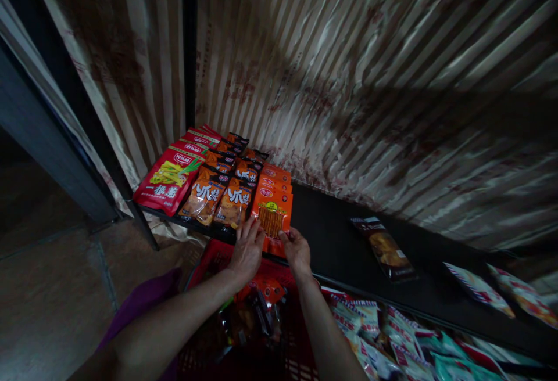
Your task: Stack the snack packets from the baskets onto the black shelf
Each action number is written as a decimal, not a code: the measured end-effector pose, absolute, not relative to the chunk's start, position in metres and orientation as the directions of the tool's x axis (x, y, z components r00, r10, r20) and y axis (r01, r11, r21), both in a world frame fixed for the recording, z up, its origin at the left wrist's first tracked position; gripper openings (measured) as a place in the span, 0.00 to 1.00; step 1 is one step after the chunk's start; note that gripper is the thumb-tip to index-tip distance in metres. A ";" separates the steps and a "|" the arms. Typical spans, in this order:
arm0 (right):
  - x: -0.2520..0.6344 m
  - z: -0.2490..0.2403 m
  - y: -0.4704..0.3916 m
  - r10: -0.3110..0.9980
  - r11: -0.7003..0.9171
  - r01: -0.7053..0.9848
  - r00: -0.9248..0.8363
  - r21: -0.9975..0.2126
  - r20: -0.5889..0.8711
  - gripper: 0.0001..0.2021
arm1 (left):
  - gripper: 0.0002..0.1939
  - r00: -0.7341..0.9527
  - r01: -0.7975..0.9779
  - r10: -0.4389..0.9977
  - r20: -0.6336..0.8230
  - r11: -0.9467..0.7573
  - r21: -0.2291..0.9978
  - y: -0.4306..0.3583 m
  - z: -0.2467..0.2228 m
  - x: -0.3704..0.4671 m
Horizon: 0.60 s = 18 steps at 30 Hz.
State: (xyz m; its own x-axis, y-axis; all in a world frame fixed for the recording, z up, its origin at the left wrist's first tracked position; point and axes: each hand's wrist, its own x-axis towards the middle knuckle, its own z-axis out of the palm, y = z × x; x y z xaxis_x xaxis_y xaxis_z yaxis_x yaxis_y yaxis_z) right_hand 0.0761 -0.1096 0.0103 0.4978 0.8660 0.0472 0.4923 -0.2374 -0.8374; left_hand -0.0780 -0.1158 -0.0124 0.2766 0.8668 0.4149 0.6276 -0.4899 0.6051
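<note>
An orange snack packet [272, 212] with a picture of brown sticks lies at the front of a short row of like packets on the black shelf. My right hand [296, 250] pinches its lower right edge, thumb on top. At its lower left edge rests my left hand [247, 247], fingers stretched out and lying against the packet. Just left of that hand are black-and-orange snack bags [233, 201] in two rows. Beyond them are red snack bags [170, 178], laid overlapping.
Below my arms stands a red basket [209, 256] holding more packets [264, 305]. Along the black shelf [318, 218] lie a brown snack bag [386, 247] and two pale packets [479, 288]. Several bags [401, 334] fill a lower level. A striped curtain [331, 79] hangs behind.
</note>
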 end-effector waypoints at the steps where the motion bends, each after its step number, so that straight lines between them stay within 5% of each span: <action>1: 0.076 0.012 -0.110 0.863 -0.253 0.534 0.501 -0.807 0.060 0.08 | 0.16 0.292 0.631 0.853 0.434 -0.512 0.583 -0.116 -0.013 -0.077; 7: 0.077 0.012 -0.110 0.852 -0.284 0.601 0.515 -0.747 0.090 0.10 | 0.21 0.398 0.573 0.764 0.508 -0.639 0.513 -0.120 -0.019 -0.070; 18: 0.109 0.009 -0.071 0.811 -0.193 0.555 0.555 -0.809 0.187 0.19 | 0.19 0.369 0.658 0.784 0.499 -0.599 0.455 -0.116 -0.017 -0.063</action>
State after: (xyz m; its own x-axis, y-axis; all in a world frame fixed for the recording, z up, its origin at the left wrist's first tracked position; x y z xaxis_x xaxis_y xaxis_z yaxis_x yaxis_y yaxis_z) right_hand 0.1089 -0.0713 0.0093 0.5549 0.8106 0.1871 0.5547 -0.1928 -0.8094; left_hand -0.0626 -0.1160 -0.0168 0.3690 0.7843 0.4987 0.6585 -0.5993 0.4553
